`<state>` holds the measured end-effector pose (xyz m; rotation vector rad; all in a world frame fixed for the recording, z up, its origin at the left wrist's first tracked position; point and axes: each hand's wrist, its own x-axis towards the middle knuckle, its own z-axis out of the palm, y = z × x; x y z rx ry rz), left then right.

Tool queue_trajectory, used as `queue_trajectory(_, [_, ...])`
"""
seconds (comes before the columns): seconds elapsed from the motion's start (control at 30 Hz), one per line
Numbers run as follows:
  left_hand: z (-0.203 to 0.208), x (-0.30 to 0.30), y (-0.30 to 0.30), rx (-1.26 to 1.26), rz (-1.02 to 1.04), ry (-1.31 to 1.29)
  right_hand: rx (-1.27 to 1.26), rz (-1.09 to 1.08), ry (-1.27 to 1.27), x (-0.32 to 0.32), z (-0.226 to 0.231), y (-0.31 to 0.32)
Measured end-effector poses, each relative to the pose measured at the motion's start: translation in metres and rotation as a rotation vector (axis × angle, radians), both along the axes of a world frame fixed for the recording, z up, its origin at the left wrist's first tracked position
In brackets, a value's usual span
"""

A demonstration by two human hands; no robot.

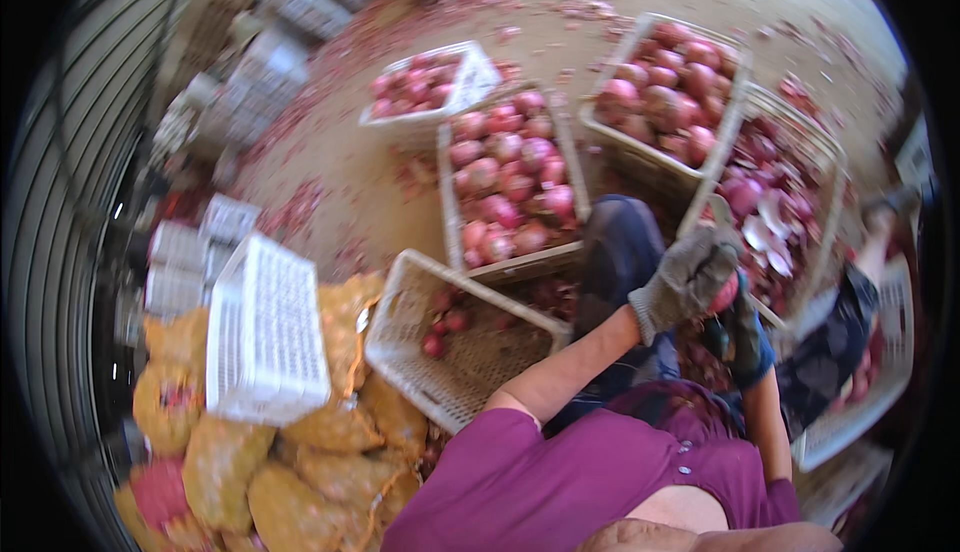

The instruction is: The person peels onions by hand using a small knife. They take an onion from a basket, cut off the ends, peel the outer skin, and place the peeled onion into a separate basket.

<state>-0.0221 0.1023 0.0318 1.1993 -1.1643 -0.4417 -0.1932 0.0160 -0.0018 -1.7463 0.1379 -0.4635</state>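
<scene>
In front of my lap, my left hand (pixel 690 277), in a grey work glove, is closed around a red onion (pixel 724 295). Only part of the onion shows between my two hands. My right hand (pixel 746 339), in a dark and blue glove, is closed just below and right of the onion, close against it. Something dark and greenish shows at its fingers, too blurred to name. Beside my hands on the right stands a crate (pixel 815 242) with loose onion skins and some onions.
Full onion crates stand ahead: one in the middle (pixel 448 202), one at right (pixel 592 122), a white one farther off (pixel 400 132). A tilted crate (pixel 480 372) holds a few small onions. At left, an upturned white crate (pixel 265 342) rests on filled net sacks (pixel 225 462). Skins litter the floor.
</scene>
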Motion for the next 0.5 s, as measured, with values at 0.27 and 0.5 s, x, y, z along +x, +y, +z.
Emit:
queue_trajectory(0.27, [-0.094, -0.066, -0.054, 0.374, 0.036, 0.593, 0.845, -0.413, 0.024, -0.029, -0.045, -0.045])
queue_trajectory(0.5, [-0.126, -0.057, -0.062, 0.506, 0.025, 1.173, 0.604, -0.570, 0.100, -0.028, -0.087, -0.041])
